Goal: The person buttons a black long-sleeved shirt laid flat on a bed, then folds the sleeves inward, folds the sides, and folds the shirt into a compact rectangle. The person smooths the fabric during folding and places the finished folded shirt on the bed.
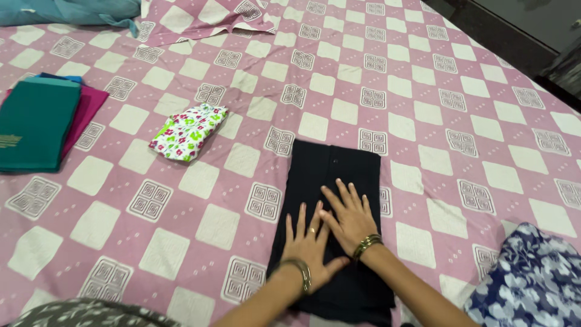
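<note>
- Lying nearest the camera, at bottom left edge: grey patterned fabric point(78, 313); at bottom right corner: blue floral cloth point(535, 278).
- Covering the whole surface: pink checked bedsheet point(423, 109) with white squares and maze-like squares, lying mostly smooth.
- Showing at top right beyond the bed edge: dark floor point(514, 24).
- Sitting at far left: flat stack of folded clothes point(36, 121), teal on top, magenta and blue edges peeking out.
- Resting right of that stack, well apart from the hands: small folded white floral garment point(189, 131).
- Lying at top edge: teal-blue cloth point(72, 11) and a loose piece of matching pink checked fabric point(206, 18).
- Lying centre-bottom on the sheet: folded black garment point(333, 175), long rectangle, small button visible near the top.
- Pressing flat on the black garment: left hand point(310, 245), palm down, fingers spread apart, ring on one finger, bangle at wrist.
- Pressing flat just beside it: right hand point(349, 215), palm down, fingers splayed and pointing up-left, bangles at wrist.
- Overlapping at the thumb side, right hand partly over left.
- Clamping nothing, both hands open and flat.
- Reaching in from bottom edge: both forearms, bare.
</note>
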